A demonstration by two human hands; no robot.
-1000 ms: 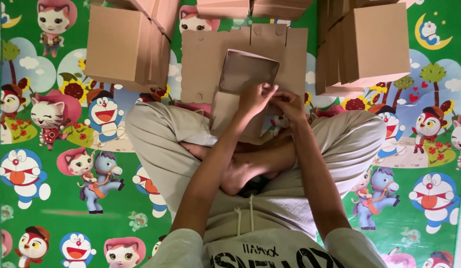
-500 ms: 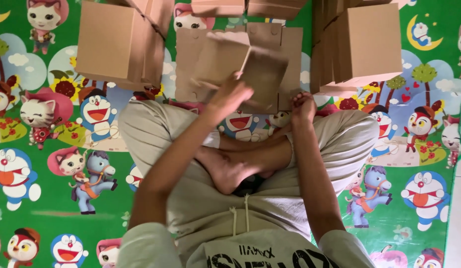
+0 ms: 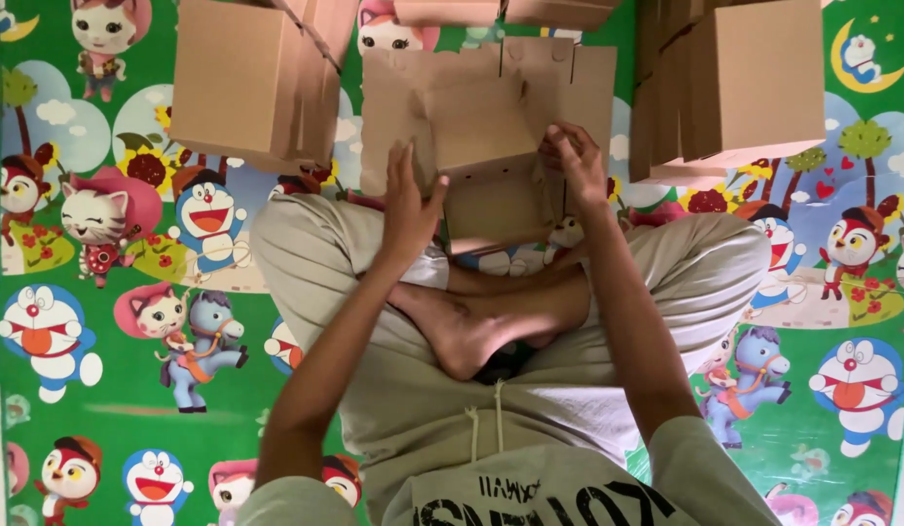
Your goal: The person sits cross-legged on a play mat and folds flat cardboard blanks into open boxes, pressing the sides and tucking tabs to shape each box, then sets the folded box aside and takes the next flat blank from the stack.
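A half-formed cardboard box (image 3: pixel 491 161) stands at upper centre of the frame, above the crossed legs, braced from both sides so its panels hold square. The left hand (image 3: pixel 408 209) lies flat against its left wall, fingers together; the right hand (image 3: pixel 573 161) pinches its right edge. Finished boxes (image 3: pixel 252 83) sit stacked at upper left and right on the cartoon mat (image 3: pixel 101 331).

Beige trousers, drawstring, grey short-sleeved shirt with black lettering, barefoot
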